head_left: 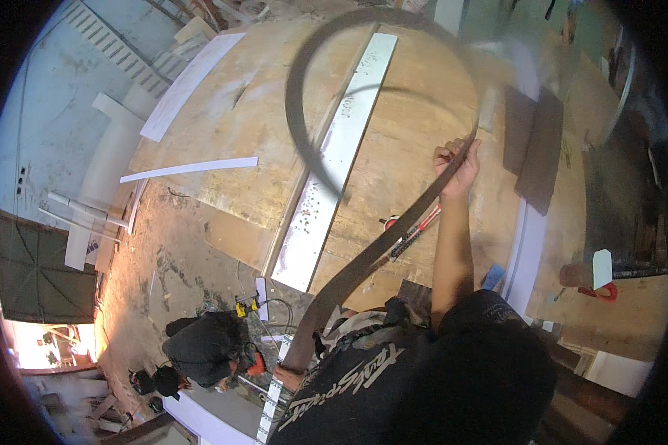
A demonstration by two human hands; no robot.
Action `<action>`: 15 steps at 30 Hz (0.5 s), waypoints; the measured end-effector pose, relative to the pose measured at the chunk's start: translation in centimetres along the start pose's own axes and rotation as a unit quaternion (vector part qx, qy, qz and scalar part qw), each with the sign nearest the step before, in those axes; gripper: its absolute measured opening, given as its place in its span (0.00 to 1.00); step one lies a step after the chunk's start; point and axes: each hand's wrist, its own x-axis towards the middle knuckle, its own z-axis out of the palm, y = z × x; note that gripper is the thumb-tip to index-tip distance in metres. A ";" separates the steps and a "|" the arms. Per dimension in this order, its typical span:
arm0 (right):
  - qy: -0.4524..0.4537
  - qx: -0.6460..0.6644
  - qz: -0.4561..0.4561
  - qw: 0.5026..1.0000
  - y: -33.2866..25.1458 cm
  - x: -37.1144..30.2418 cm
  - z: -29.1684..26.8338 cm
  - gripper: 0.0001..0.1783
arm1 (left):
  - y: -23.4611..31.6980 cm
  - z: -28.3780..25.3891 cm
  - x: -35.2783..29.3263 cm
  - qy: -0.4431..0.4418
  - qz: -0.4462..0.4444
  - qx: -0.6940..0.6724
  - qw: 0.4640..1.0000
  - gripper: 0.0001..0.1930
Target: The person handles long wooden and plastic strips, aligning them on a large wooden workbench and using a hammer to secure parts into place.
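Note:
A long dark brown flexible strip, like edge banding [375, 248], runs diagonally across my front and curls into a big loop above the wooden table. My right hand [459, 169], arm stretched forward, is closed around the strip where the loop begins. Low at my left side, my left hand [288, 378] grips the strip near its lower part, beside a white printed strip [271, 397]. Under the brown strip, a red-and-black tool [416, 233] lies partly covered on the table. A long white board [334, 159] with scattered dark specks lies beneath the loop.
The wide wooden table [237, 133] also bears white panels [193, 85], a narrow white strip [193, 169] and dark brown boards [538, 152]. A co-worker [204, 345] crouches at lower left by an orange power tool [256, 362]. A red-handled tool [601, 291] lies at right.

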 end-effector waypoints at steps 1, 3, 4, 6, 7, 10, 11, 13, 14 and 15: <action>-0.045 -0.115 0.030 0.992 -1.7 0.4 -1.9 0.18 | 0.4 0.1 0.3 0.002 0.004 -0.003 1.000 0.37; 0.127 -0.188 -0.013 0.974 -1.7 1.1 -2.2 0.20 | 0.6 0.3 0.8 0.005 0.009 -0.008 1.000 0.37; 0.209 -0.223 -0.032 0.952 -1.8 1.5 -2.4 0.21 | 1.0 0.1 1.0 0.010 0.012 -0.013 1.000 0.37; 0.228 -0.223 0.009 0.948 -2.7 1.3 -5.2 0.28 | 2.6 -0.3 1.3 0.032 0.024 -0.006 0.999 0.38; 0.255 -0.248 -0.002 0.935 -2.8 1.3 -6.0 0.28 | 2.9 -0.3 1.6 0.032 0.026 -0.006 0.999 0.38; 0.357 -0.286 -0.027 0.889 -2.9 0.9 -6.7 0.28 | 2.9 -0.4 2.7 0.027 0.050 0.001 0.998 0.40; 0.393 -0.291 -0.035 0.872 -3.0 0.7 -6.9 0.28 | 2.9 -0.6 3.0 0.024 0.069 0.006 0.997 0.40; 0.341 -0.288 -0.079 0.891 -4.0 -0.4 -6.5 0.31 | 3.4 -0.5 3.1 0.017 0.089 -0.001 0.996 0.40; 0.314 -0.282 -0.099 0.901 -4.4 -0.7 -6.3 0.32 | 3.5 -0.5 3.3 0.018 0.088 -0.012 0.996 0.41; 0.310 -0.202 -0.065 0.927 -5.6 -0.8 -6.8 0.31 | 3.8 -0.6 3.9 0.019 0.093 -0.024 0.995 0.41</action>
